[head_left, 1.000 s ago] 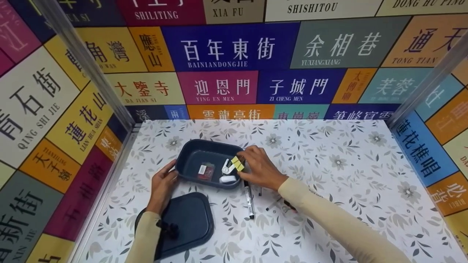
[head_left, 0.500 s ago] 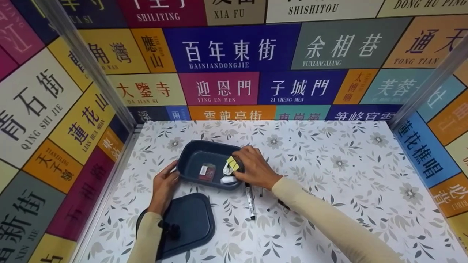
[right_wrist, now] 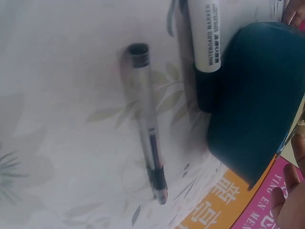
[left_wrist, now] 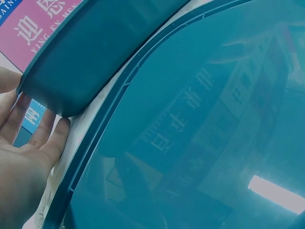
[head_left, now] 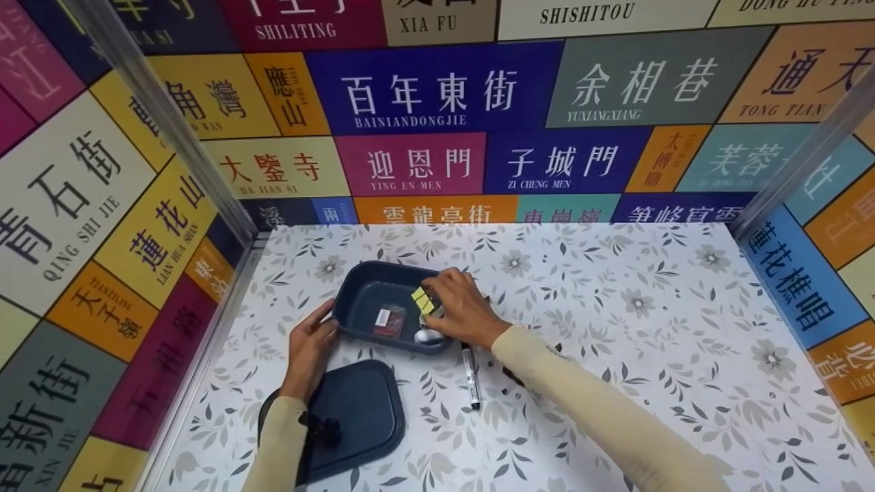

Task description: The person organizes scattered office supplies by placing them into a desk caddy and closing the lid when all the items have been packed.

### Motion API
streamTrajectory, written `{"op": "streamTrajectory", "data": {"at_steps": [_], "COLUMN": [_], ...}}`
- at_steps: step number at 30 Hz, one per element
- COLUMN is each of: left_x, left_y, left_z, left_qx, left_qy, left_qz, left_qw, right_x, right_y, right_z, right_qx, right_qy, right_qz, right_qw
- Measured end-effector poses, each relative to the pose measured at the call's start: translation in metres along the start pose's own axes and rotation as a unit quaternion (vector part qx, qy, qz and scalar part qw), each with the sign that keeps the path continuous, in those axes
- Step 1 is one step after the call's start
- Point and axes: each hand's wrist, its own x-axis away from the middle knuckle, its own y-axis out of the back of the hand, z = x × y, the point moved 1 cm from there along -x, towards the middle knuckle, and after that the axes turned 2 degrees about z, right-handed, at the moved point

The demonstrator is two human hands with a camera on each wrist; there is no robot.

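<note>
Noting first the right hand [head_left: 468, 309]: thumb and fingers pinch a small yellow-faced block [head_left: 422, 301], its face crossed by dark lines, held above the right end of a dark blue box [head_left: 361, 295]. The left hand [head_left: 309, 348] is at the opposite end, fingers fairly straight and spread, laid against the outside of the box between rim and base, with no curl round it. Box sits open, upright, on a worktop [head_left: 683, 342] covered in pale leaf-and-flower print. Inside: a reddish packet [head_left: 392, 324] with a white label, lying near the middle of the floor, and a white piece [head_left: 427, 335] just below the right hand, partly covered, so its shape is hard to make out. Matching blue lid [head_left: 366, 410] lies flat on the near side of the box, partly under the left forearm; its glossy surface reflects the wall lettering in the left wrist view. A whiteboard marker [head_left: 470, 376] lies just beside the box, and a clear pen [right_wrist: 147, 109] near it, both on the worktop. Behind, wall panels [head_left: 437, 89] carry coloured place-name blocks.
</note>
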Motion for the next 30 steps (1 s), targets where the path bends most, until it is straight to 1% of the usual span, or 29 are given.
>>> {"op": "streamTrajectory", "data": {"at_steps": [4, 7, 10, 14, 23, 27, 30], "left_x": [0.001, 0.001, 0.001, 0.0, 0.0, 0.0, 0.0], "left_y": [-0.001, -0.002, -0.003, -0.002, 0.001, 0.002, 0.002], "left_z": [0.0, 0.001, 0.001, 0.001, -0.001, -0.001, -0.001], "left_qx": [-0.019, -0.026, -0.023, -0.017, -0.027, -0.025, -0.013], "left_qy": [-0.003, -0.005, -0.005, -0.003, -0.001, -0.001, 0.0], "left_qz": [-0.001, -0.001, 0.001, 0.004, 0.0, 0.001, 0.0], "left_qw": [0.9998, 0.9997, 0.9997, 0.9998, 0.9996, 0.9997, 0.9999], "right_x": [-0.007, -0.014, -0.019, -0.02, -0.007, 0.003, 0.015], "right_y": [0.0, 0.002, 0.005, 0.009, 0.014, 0.019, 0.022], "right_z": [0.001, 0.0, 0.0, 0.001, -0.004, -0.008, -0.011], "right_qx": [0.006, 0.018, 0.028, 0.029, 0.036, 0.038, 0.036], "right_qy": [-0.003, 0.003, 0.014, 0.027, 0.039, 0.049, 0.059], "right_qz": [0.002, -0.007, -0.019, -0.03, -0.044, -0.066, -0.081], "right_qw": [1.0, 0.9998, 0.9993, 0.9987, 0.9976, 0.9959, 0.9943]}}
